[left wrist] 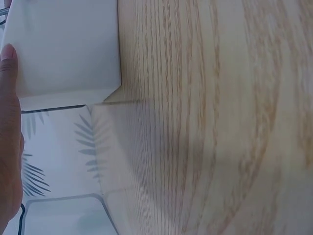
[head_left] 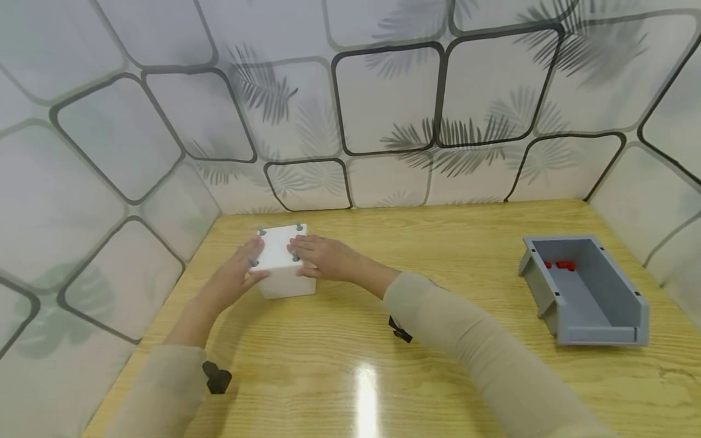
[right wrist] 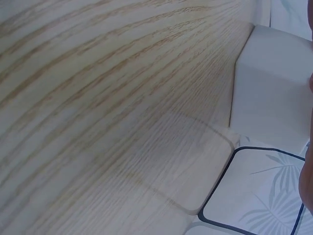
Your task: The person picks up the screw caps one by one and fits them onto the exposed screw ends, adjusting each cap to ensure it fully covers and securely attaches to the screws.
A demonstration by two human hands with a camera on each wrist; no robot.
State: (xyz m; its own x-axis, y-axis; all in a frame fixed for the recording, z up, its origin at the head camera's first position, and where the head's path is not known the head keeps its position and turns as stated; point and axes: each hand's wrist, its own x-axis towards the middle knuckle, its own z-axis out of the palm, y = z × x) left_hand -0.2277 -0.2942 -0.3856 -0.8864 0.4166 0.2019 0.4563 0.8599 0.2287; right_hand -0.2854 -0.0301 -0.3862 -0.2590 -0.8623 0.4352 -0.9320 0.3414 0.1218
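Note:
A white box [head_left: 280,244] sits at the far left of the table, with several grey pegs, screw-like in look, standing at the corners of its top. My left hand [head_left: 234,275] holds its left side, fingers by the top edge and thumb along the front. From the other side my right hand [head_left: 328,258] grips it, fingers lying over the top right and thumb against the front. In the left wrist view the thumb lies along a smooth face of the box [left wrist: 68,49]. Only a sliver of hand shows beside the box [right wrist: 274,83] in the right wrist view.
On the right of the wooden table [head_left: 438,243] stands a grey open-front bin [head_left: 597,334] with small red pieces [head_left: 565,265] inside. A patterned cloth wall [head_left: 383,103] encloses the back and both sides. Light glares off the table near the front.

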